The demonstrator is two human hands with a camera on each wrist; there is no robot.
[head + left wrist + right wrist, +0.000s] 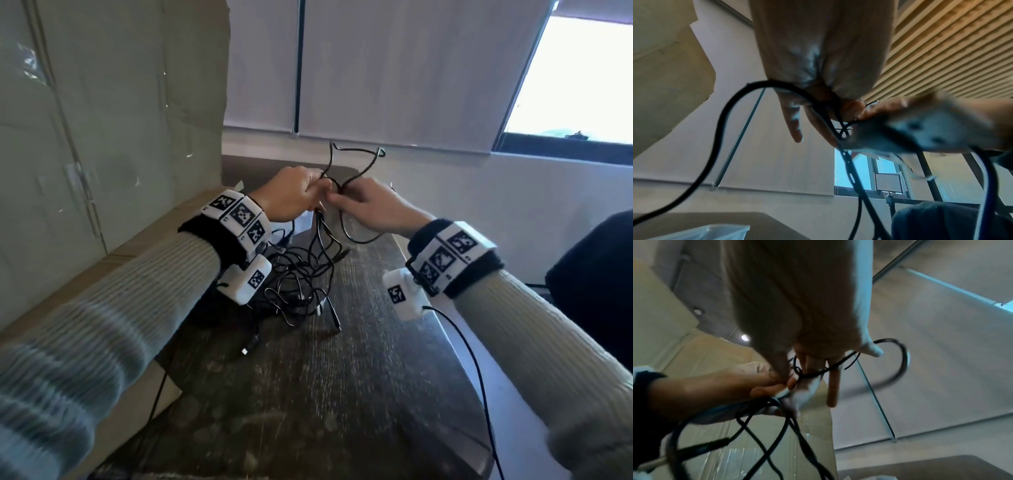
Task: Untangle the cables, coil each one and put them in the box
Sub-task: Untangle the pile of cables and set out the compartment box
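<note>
progress: early, my read. Still untangling; no cable coiled, none seen going into a box.
left hand (291, 198): raised over the worktop, fingers curled and pinching strands at the knot.
right hand (371, 205): close beside the left, almost touching; thumb and fingers pinch the same knot, one finger sticks out straight in the right wrist view.
held cable (356, 161): thin black, round section; kinked loop stands up above both hands, another loop droops below the right hand.
cable tangle (301, 277): heap of thin black cables on the worktop below the hands, strands run up to the knot; plug ends poke out at the near side. Count of cables: cannot tell.
worktop (342, 394): dark, mottled, worn-looking grain, rounded corner.
cardboard box (102, 102): big, tan, matte, shiny tape strips, standing at the left just beside the worktop. Whether this is the target box: cannot tell.
clear plastic container (715, 232): translucent rim low in the left wrist view; could also be the box.
left to do: free each cable, coil each, put all away.
sleeves: ribbed pale knit.
</note>
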